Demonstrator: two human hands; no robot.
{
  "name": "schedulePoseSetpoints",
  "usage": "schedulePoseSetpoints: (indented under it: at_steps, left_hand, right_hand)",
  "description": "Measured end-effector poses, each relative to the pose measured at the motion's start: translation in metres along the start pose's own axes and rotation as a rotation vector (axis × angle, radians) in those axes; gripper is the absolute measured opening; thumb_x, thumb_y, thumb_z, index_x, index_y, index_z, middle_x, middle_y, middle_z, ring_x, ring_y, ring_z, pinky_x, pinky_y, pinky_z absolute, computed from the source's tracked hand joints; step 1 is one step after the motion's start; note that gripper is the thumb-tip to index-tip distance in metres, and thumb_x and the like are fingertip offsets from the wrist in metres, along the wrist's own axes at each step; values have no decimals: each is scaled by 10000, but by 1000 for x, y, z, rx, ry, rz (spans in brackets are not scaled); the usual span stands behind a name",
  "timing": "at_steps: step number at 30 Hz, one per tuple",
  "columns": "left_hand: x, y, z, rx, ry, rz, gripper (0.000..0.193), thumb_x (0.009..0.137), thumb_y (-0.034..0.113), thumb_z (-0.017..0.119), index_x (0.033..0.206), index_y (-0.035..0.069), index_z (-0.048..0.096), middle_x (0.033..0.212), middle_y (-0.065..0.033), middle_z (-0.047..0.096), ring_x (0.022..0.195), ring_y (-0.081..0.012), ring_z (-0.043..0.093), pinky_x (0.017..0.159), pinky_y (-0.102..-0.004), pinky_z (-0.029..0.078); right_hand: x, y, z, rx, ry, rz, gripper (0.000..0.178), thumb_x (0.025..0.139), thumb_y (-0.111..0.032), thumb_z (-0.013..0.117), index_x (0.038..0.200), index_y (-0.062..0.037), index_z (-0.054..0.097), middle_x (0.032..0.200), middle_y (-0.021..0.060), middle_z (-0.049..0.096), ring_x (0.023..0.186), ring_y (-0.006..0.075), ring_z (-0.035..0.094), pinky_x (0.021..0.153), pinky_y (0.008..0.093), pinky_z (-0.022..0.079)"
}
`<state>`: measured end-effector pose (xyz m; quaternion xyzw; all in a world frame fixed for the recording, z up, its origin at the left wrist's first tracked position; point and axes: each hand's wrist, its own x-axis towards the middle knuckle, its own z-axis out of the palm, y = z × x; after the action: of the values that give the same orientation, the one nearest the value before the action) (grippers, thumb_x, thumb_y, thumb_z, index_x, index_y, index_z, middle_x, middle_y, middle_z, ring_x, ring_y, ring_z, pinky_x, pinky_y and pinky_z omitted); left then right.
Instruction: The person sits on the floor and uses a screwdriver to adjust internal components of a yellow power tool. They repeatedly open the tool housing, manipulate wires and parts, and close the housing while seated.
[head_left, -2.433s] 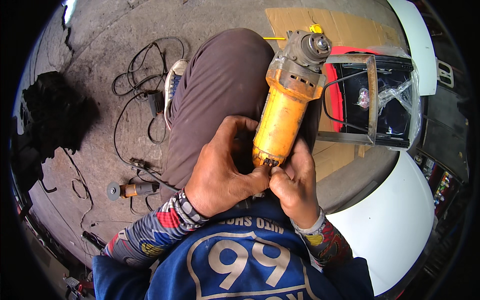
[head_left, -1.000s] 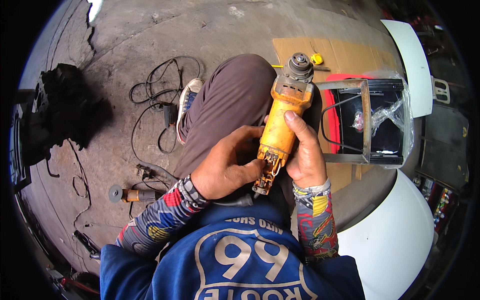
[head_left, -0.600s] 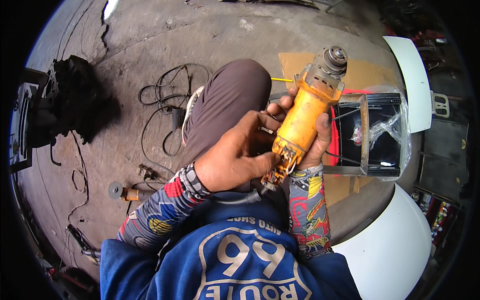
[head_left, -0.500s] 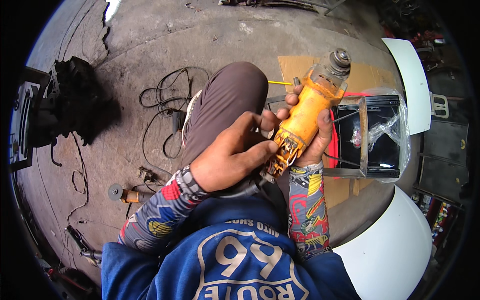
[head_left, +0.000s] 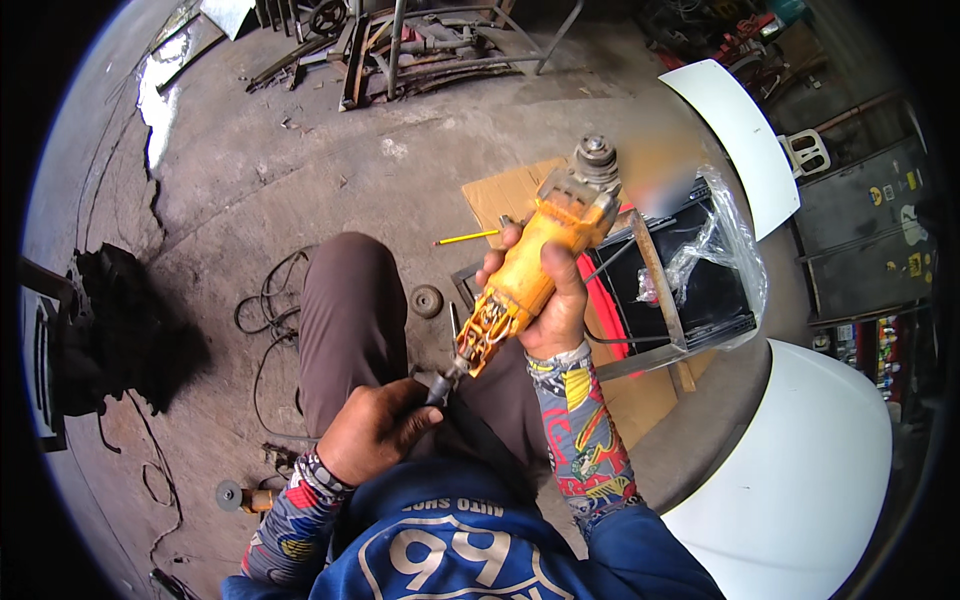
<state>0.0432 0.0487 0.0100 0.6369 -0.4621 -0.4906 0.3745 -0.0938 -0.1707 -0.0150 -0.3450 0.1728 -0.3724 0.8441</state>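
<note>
My right hand [head_left: 563, 300] is wrapped round the yellow body of an angle grinder [head_left: 530, 265], held tilted with its gear head and bare spindle up and to the right. The grinder's rear cover is off, so the wires and inner parts [head_left: 484, 328] lie exposed at its lower left end. My left hand [head_left: 375, 425] is closed on the dark power cord [head_left: 440, 386] where it leaves the grinder's rear. A thin metal shaft [head_left: 453, 320] stands up beside the open rear; what it belongs to is hidden.
On the concrete floor are a grinding disc [head_left: 427, 301], a coiled black cable [head_left: 265, 305], another yellow grinder [head_left: 257, 499] and a yellow pencil [head_left: 466, 238]. Right are cardboard [head_left: 500, 193], a metal frame [head_left: 655, 280] and white panels [head_left: 800, 470]. Scrap metal [head_left: 430, 60] lies far off.
My left hand has moved from the exposed wires down to the cord. The grinder and my right hand have shifted left and down in the picture as the view moved.
</note>
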Motion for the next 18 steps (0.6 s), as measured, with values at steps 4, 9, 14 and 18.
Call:
schedulePoseSetpoints:
  at_steps: [4, 9, 14, 18]
  left_hand:
    - [23, 25, -20, 125, 213, 203, 418, 968, 244, 752, 1232, -56, 631, 1043, -186, 727, 917, -227, 703, 817, -332, 552]
    - [105, 67, -44, 200, 473, 507, 382, 912, 31, 731, 1276, -18, 627, 1088, -156, 712, 934, -209, 705, 811, -343, 565]
    - [172, 86, -53, 470, 340, 659, 295, 869, 39, 750, 1146, -22, 669, 985, -194, 696, 890, -360, 719, 777, -404, 566]
    - [173, 88, -56, 569, 354, 446, 251, 881, 89, 758, 1084, -31, 673, 955, -195, 703, 864, -362, 724, 758, -408, 572]
  right_hand:
    - [-2, 5, -12, -17, -66, 52, 556, 891, -367, 773, 1261, -29, 530, 1084, 131, 640, 887, 300, 715, 802, 458, 622]
    - [-4, 26, -33, 22, -93, 218, 779, 870, -600, 738, 1354, -30, 520, 1134, 157, 645, 974, 334, 709, 870, 485, 601]
    - [-4, 39, -46, 78, -106, 228, 662, 910, -504, 753, 1319, -23, 554, 1097, 162, 682, 940, 289, 733, 832, 443, 622]
    - [5, 44, -45, 93, -88, 246, 643, 912, -495, 759, 1287, -10, 566, 1076, 162, 689, 909, 277, 740, 822, 426, 625]
